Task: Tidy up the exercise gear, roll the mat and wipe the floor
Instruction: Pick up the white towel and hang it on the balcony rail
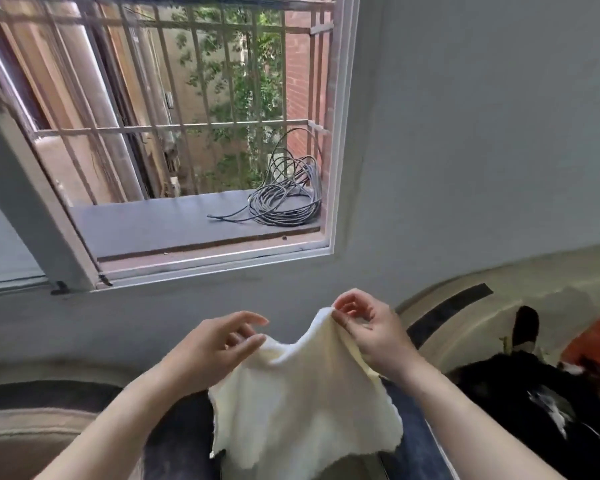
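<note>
My right hand (368, 332) pinches the top corner of the cream cloth (302, 403) between thumb and fingers. My left hand (215, 348) touches the other upper corner with its fingertips; whether it really pinches there, I cannot tell. The cloth hangs from both hands, below the window (342, 133), under its lower right corner.

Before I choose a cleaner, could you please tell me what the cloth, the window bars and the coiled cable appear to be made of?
The cloth: cream, fluffy terry or microfibre, likely; nap shows, edges droop.
The window bars: painted metal, probably; thin, straight, matt.
The coiled cable: dark plastic-sheathed wire, apparently; smooth springy loops.
</note>
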`<state>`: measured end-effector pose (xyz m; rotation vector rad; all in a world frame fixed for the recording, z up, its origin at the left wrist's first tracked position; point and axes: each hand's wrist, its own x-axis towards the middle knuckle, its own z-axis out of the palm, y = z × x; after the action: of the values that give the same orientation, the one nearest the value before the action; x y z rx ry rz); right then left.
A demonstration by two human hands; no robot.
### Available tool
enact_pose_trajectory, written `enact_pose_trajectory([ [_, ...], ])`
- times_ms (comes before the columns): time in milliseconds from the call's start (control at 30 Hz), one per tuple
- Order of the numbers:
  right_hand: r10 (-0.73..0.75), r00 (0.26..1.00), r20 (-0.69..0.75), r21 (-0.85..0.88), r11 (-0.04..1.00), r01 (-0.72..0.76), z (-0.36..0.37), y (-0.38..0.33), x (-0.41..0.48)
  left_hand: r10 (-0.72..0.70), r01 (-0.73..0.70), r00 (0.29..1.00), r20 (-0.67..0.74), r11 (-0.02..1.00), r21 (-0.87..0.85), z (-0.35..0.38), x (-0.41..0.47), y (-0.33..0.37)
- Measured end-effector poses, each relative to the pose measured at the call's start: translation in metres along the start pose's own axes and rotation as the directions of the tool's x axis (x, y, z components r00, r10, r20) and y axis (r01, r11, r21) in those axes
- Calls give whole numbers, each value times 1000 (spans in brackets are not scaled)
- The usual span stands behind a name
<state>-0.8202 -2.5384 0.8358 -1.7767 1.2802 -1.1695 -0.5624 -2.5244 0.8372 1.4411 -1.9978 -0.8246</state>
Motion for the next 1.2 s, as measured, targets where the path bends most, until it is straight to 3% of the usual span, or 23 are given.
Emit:
enact_pose_trajectory([
  [200,-202,979,31,22,979,201,31,-32,114,-49,53,997,-65,997,55,-68,75,-29],
  [400,-341,940,20,59,939,340,45,-58,223,96,-116,987,-130,982,-150,-124,169,-10],
  [600,-427,904,14,68,902,425,51,-59,330,163,-207,968,-190,948,-241,-156,266,-16],
  [800,-497,866,-51,104,860,500,51,-49,442,91,-124,980,-176,975,-183,-183,363,-39],
  [1033,-547,832,-89,48,832,553,41,-33,549,106,-164,922,-373,978,-128,-242,440,-42],
  [1200,-491,871,19,94,868,487,51,-22,593,172,-209,856,-487,978,-23,-290,477,-34],
])
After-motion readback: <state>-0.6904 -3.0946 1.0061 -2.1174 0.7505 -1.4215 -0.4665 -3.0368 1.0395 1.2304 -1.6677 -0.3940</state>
